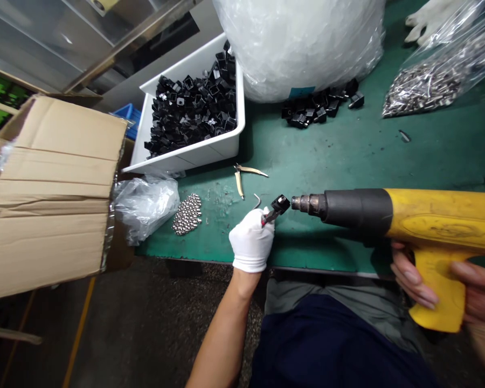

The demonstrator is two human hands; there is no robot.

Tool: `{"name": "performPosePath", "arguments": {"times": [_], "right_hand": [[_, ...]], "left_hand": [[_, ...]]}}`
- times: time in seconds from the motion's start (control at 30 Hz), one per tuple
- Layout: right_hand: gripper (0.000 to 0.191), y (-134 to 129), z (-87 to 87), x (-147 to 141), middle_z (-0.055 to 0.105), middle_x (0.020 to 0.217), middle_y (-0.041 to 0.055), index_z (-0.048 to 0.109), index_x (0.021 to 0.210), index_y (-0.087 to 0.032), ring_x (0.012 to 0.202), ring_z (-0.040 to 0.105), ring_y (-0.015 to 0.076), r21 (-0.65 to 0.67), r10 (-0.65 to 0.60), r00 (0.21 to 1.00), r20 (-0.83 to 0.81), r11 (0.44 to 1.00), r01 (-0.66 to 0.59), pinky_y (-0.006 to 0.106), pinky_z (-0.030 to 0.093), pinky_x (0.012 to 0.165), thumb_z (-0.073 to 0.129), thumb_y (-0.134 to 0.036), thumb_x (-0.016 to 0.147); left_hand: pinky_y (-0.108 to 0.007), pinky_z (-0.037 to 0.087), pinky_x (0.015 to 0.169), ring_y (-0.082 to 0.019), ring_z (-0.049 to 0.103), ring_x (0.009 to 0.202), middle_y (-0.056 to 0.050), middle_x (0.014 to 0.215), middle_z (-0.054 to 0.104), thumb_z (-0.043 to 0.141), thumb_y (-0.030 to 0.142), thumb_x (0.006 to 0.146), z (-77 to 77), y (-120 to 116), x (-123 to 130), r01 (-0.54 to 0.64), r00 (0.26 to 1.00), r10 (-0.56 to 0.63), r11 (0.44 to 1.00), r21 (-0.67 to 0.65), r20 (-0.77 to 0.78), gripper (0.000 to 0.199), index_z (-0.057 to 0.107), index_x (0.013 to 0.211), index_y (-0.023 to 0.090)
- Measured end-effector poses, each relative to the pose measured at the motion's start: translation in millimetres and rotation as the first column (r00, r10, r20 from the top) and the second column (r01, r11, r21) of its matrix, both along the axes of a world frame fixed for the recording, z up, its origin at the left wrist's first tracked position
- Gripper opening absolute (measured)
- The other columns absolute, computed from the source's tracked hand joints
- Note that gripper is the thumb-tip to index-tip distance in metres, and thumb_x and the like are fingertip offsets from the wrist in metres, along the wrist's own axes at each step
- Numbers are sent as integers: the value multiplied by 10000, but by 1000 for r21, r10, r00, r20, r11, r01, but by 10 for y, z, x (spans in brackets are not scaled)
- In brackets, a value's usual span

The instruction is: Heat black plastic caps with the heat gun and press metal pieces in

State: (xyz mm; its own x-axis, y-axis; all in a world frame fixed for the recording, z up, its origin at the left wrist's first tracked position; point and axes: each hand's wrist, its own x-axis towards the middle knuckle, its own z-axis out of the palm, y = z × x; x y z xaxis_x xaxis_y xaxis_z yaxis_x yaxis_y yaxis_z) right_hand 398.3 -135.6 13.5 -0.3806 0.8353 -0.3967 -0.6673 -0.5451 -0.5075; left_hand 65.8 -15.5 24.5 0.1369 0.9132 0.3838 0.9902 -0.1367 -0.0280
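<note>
My left hand (251,240), in a white glove, is closed around something dark with a bit of red at the fingers. At its upper end is a small black plastic part (282,203) with a shiny metal piece in it. Whether the dark, red-edged piece is a separate tool, I cannot tell. My bare right hand (440,291) wraps the grip of a yellow heat gun (432,215). The gun lies level, its stepped metal nozzle (309,205) pointing left, a small gap from the black part. Just beyond the left hand lies a bent hex key (257,201).
Cream-handled nippers (244,178) and a cluster of metal fittings (188,214) lie on the green table (347,156). Behind are a white bin (189,153) of black parts, loose black parts (321,106), a large plastic bag (303,48) and bagged metal pieces (424,86). Left stands a cardboard box (52,188).
</note>
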Motion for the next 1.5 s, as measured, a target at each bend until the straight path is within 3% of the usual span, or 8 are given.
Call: {"name": "performPosePath", "arguments": {"times": [0.63,1.0,1.5], "right_hand": [[523,-3,9,2,583,828,99,609,1256,-223,559,517,179,12,1,1000,-5,1000,-1,308,436,486,611,-478,800],[541,-14,-78,39,579,830,102,582,1266,-218,548,504,186,48,-6,999,-34,999,8,322,414,474,595,-491,798],[520,60,54,-3,576,758,78,615,1197,-206,482,477,167,17,-36,998,46,999,35,306,377,406,660,-483,759]], "left_hand": [[-269,323,554,-150,559,551,-26,614,654,554,335,915,-8,-6,-2,-1,1000,2,1000,-22,26,252,686,738,213],[-287,298,553,-156,559,553,-22,615,652,522,347,934,-3,0,11,-2,1000,1,999,-37,-28,295,652,703,218],[-292,308,559,-160,566,553,-21,621,653,561,356,910,2,-6,33,10,999,-11,1000,-27,-43,276,602,675,217]]}}
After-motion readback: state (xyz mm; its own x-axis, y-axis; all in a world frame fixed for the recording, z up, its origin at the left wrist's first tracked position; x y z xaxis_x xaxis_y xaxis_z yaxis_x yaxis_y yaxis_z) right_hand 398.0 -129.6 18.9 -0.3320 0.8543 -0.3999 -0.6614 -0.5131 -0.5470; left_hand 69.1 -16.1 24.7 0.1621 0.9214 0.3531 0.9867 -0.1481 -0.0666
